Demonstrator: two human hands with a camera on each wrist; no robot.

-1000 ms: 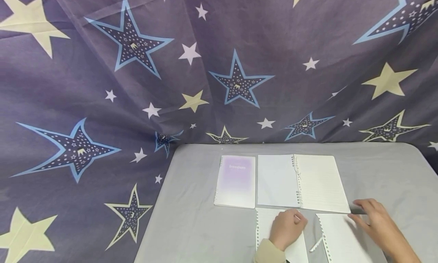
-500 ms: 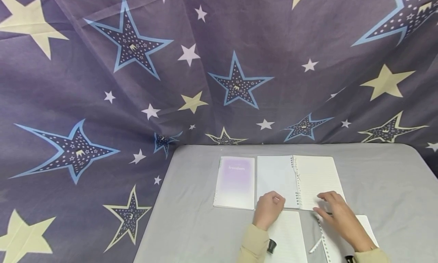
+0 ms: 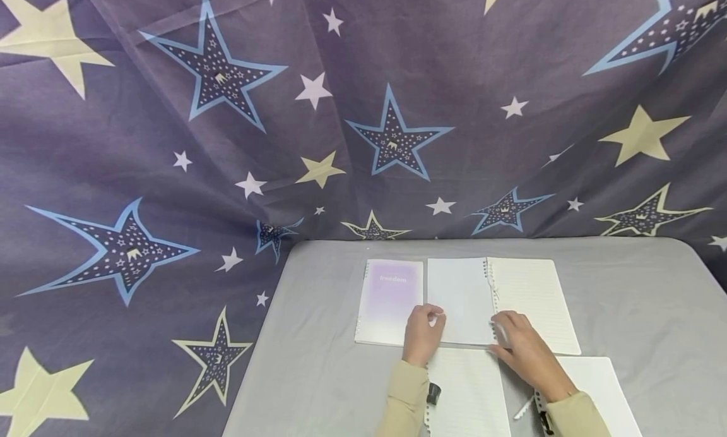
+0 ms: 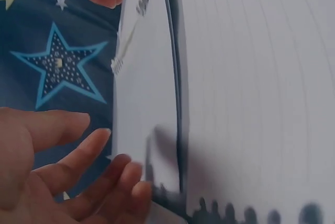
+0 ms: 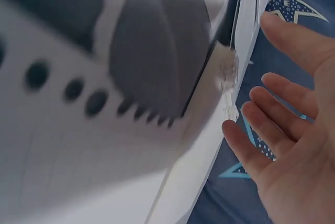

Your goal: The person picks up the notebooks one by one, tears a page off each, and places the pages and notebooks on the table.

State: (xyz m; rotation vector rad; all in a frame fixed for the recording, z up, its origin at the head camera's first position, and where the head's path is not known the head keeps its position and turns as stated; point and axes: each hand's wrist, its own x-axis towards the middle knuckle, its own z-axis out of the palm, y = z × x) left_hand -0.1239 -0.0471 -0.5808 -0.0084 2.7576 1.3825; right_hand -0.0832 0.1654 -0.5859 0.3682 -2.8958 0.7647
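Note:
An open spiral notebook lies across the middle of the table, with a plain bluish-white left side (image 3: 460,292) and a ruled right page (image 3: 536,298). At the lower left corner of that left side is my left hand (image 3: 421,336), its fingers loosely bent and apart in the left wrist view. My right hand (image 3: 528,355) hovers at the lower end of the spiral binding (image 3: 495,326). In the right wrist view its fingers (image 5: 269,130) are spread beside the notebook, nothing held. Whether either hand touches the notebook I cannot tell.
A purple-and-white notebook marked "freedom" (image 3: 390,298) lies closed on the left. Nearer me are a ruled sheet with punched holes (image 3: 468,386) and another punched white page (image 3: 596,386), partly under the right arm. A torn paper strip (image 3: 524,408) lies between them.
My left hand has moved up and left from the ruled sheet to the notebook's left corner. The right hand has moved left from the right-hand page to the binding.

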